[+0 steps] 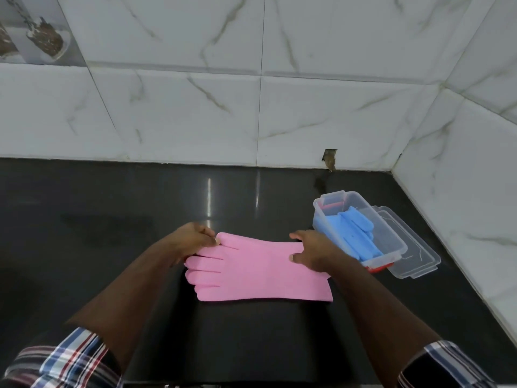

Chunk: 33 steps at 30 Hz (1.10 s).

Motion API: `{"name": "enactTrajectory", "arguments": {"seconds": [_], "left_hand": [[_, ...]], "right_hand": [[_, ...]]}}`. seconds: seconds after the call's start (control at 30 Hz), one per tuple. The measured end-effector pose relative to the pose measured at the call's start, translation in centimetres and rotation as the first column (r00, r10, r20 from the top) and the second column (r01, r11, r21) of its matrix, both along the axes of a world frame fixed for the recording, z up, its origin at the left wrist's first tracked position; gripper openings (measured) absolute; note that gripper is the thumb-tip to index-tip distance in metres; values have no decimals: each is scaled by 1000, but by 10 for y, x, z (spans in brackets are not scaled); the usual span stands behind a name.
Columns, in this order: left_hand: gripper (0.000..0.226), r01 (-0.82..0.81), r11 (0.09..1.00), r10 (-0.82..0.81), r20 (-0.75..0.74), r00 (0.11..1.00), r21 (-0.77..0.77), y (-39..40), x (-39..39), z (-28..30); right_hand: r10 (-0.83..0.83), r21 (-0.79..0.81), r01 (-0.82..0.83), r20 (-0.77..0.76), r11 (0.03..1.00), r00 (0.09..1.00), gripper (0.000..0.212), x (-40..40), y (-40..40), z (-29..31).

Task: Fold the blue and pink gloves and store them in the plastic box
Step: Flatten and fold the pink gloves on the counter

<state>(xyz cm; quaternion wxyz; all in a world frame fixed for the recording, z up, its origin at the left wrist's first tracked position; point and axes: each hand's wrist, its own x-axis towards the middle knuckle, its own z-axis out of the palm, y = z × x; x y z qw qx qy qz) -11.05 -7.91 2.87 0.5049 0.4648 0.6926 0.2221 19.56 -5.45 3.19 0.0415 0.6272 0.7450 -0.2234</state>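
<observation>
A: Pink glove (260, 271)?
B: Flat on black counter (112, 208), centre, fingertips toward 9 o'clock, cuff toward 3.
A: L hand (193, 239)?
B: Pinching glove's far finger end, approx 10 o'clock of glove.
A: R hand (313, 247)?
B: Gripping far cuff corner, thumb on top, approx 2 o'clock.
A: Blue glove (355, 231)?
B: Already inside clear plastic box (397, 247), 3 o'clock of R hand, just beside it. Lid (419, 261) off, lying against box's 4 o'clock side.
A: Bkgd?
B: Marble-look tile wall (251, 107) at 12. Plaid sleeves (70, 359) at bottom corners.

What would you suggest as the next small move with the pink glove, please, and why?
Probably fold the flat pink rubber glove in half, fingers over cuff: the left hand pinches its fingertip end, the right hand holds the cuff end, and blue gloves already lie in the clear plastic box.
</observation>
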Motion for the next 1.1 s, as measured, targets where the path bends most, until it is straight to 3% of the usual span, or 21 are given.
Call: {"name": "enactTrajectory", "arguments": {"seconds": [0.07,0.13,0.2,0.37,0.43,0.57,0.7,0.83,1.0,1.1], "left_hand": [[18,32,999,-26,-213,977,28,0,2,-3],[32,97,995,-75,-438,896,28,0,2,-7],[38,124,992,-93,-536,839,21,0,1,-11],[16,107,994,-83,-496,864,21,-1,-7,-18],[6,106,992,-58,-492,869,69,0,-10,-21],[7,66,978,34,-462,886,197,9,-20,-15],[19,20,960,116,-461,880,279,20,-30,-10],[28,32,944,135,-474,870,328,28,-36,-17],[7,149,960,0,-533,846,236,23,-16,-21],[17,116,972,26,-585,811,205,24,-9,-27]], "right_hand": [[18,-17,-17,36,1000,999,65,0,2,-2],[39,5,-40,89,999,995,63,-1,4,-4],[30,35,-35,119,999,992,59,-3,6,-5],[-44,3,44,74,999,996,21,-7,13,-12],[-68,-3,68,63,998,996,17,-9,15,-12],[-112,-13,112,-26,994,993,12,-13,21,-7],[-118,9,119,-29,993,993,19,-23,21,-6],[-110,216,106,5,971,994,30,-32,16,-9],[-176,39,174,60,984,983,27,-28,15,-12],[-220,37,217,112,976,969,29,-25,16,-13]]}}
